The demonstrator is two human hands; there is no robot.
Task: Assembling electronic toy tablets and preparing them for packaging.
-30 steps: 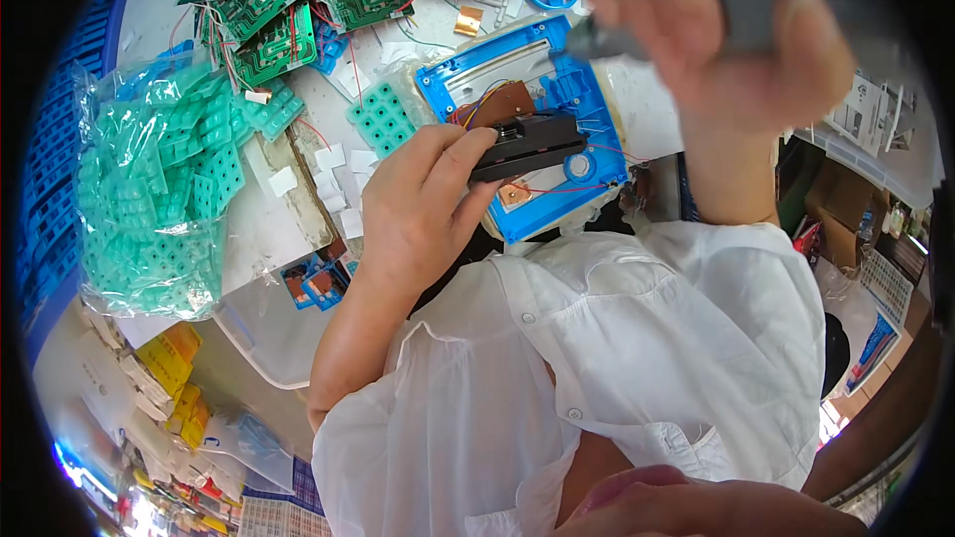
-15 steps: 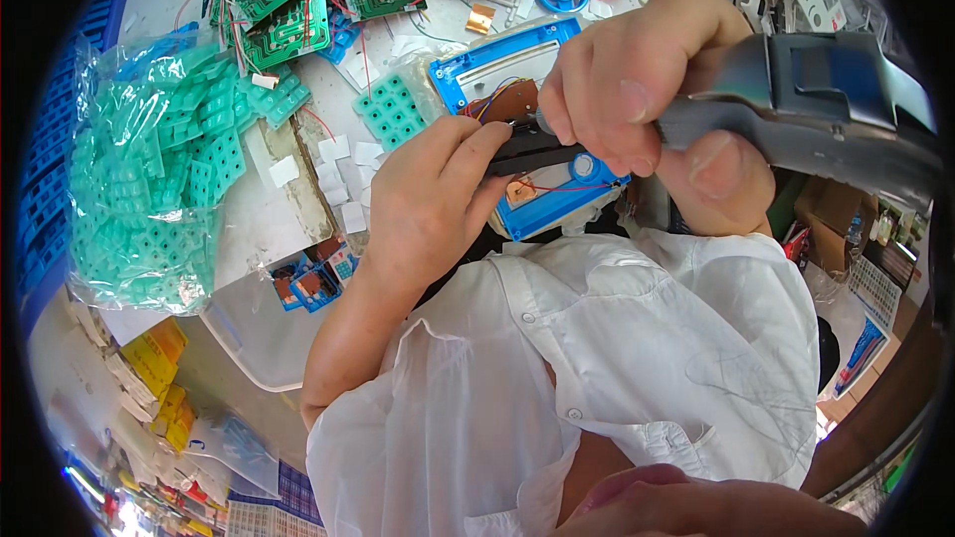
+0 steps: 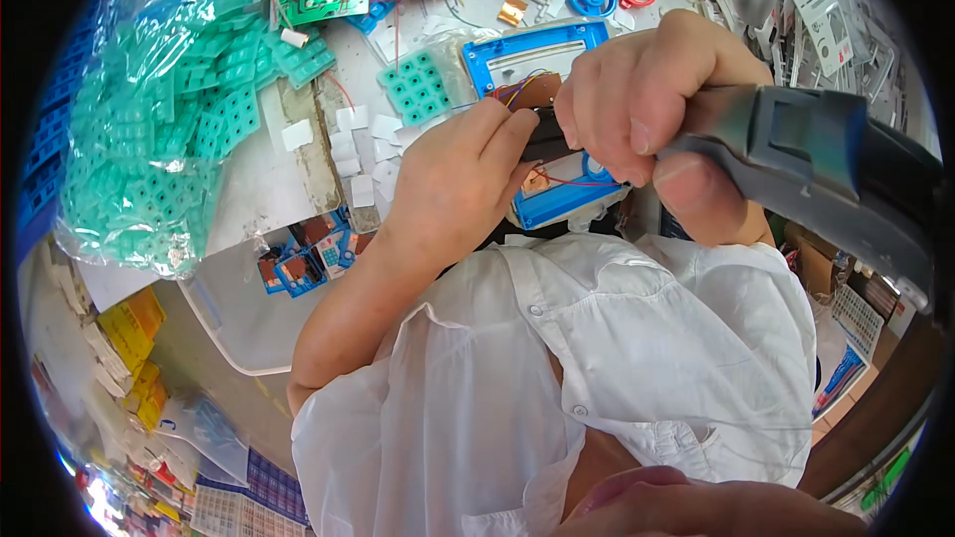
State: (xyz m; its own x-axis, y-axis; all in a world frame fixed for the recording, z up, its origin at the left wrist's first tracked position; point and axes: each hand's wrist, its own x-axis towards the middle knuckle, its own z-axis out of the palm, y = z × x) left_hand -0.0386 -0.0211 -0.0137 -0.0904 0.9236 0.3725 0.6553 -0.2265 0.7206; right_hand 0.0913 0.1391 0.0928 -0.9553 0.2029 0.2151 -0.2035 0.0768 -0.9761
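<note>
Head view, left hand fingers pressing blue device, right hand fingers clamped around grey tool just above it.

The right hand, raised high a second ago with a chunky grey-handled power tool, has come down to the blue plastic-framed device on the surface. Its fingers now crowd against the left hand, and the black part seen earlier under the left hand is mostly hidden between them.
</note>
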